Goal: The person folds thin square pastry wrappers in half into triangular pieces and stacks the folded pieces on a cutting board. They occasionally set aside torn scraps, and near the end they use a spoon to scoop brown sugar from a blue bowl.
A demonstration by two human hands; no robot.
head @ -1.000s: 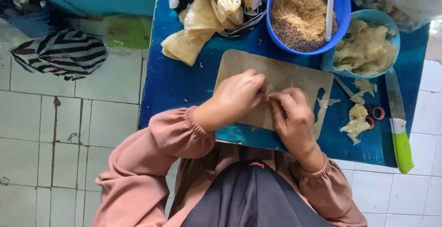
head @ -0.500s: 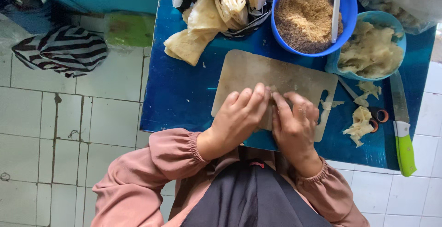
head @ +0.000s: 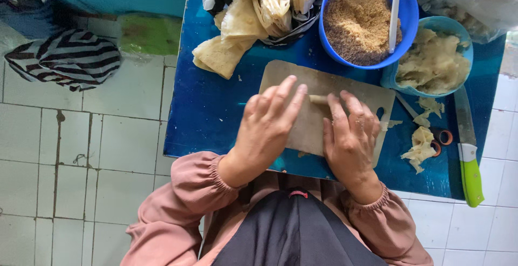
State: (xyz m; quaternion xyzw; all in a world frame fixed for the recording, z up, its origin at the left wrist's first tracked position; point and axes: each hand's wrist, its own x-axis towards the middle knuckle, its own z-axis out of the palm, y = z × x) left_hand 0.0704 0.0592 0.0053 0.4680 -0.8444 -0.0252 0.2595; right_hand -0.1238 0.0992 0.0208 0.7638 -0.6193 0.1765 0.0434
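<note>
Blue and glossy, your surface point(head: 216, 115) carries a pale cutting board point(head: 318, 82), and on it lies a thin roll of pastry point(head: 318, 99), mostly hidden under your fingers. Your left hand point(head: 267, 128) lies flat with fingers stretched, its grip open over the roll; a moment ago those fingers were more curled. Your right hand point(head: 350, 136) also presses palm-down, its grip open, fingertips on the roll. Beyond the board sit a blue bowl of crumbs point(head: 367, 20), a smaller bowl of dough sheets point(head: 431, 61), and a green-handled knife point(head: 468, 152).
</note>
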